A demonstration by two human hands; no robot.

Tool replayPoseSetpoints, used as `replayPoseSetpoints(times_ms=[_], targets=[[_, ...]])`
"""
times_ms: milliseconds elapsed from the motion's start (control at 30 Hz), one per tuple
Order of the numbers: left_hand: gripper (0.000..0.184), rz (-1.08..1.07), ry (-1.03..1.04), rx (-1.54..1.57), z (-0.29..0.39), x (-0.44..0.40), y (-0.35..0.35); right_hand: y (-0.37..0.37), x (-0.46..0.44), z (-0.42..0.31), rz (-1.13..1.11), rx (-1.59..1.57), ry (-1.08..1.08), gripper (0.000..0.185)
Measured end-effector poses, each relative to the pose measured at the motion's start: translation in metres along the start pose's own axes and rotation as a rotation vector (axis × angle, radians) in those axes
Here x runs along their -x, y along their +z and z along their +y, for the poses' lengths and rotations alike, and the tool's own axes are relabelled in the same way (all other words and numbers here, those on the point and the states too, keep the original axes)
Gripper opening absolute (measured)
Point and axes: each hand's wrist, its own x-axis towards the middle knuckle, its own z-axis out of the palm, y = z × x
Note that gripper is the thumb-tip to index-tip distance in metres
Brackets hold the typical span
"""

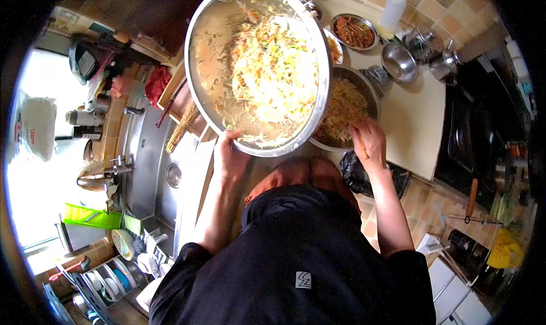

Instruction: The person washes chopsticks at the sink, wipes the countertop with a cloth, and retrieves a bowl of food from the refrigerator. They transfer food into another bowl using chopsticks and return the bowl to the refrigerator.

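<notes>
A large metal basin (199,91) is tilted, with shredded vegetables (273,69) heaped toward its right side. My left hand (230,154) grips its lower rim. Right of it, partly under the basin, a second metal bowl (372,97) holds a browner shredded mixture (344,106). Over that bowl's lower right rim is my right hand (369,143), its fingers closed around a thin wooden stick-like utensil (362,145), whose far end is hidden.
A plate of dark shredded food (354,32), a small metal bowl (399,62) and a white bottle (393,11) stand at the back right. The stove (472,126) is far right. On the left are the sink (145,165) and a dish rack (111,279).
</notes>
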Motion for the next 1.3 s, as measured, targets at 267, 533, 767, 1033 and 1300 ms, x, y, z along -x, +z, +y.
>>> replayPoseSetpoints(times_ms=[267,533,767,1033,1300], targets=[[0.017,0.092,0.127,-0.025,0.001,-0.004,-0.012,0.024,0.026,-0.033,-0.172,0.044,0.112,0.021],[0.024,0.103,0.300,-0.171,0.010,-0.017,-0.002,-0.002,-0.030,-0.014,-0.159,0.041,0.069,0.037],[0.025,0.208,0.167,0.033,0.028,-0.022,-0.006,-0.035,-0.083,-0.068,0.301,-0.794,0.497,0.061],[0.035,0.203,0.342,-0.167,-0.017,0.090,0.076,-0.100,-0.113,-0.015,0.571,-1.601,-0.037,0.086],[0.039,0.052,0.151,-0.144,-0.078,0.031,0.106,-0.078,-0.074,0.089,0.608,-1.375,0.209,0.080]])
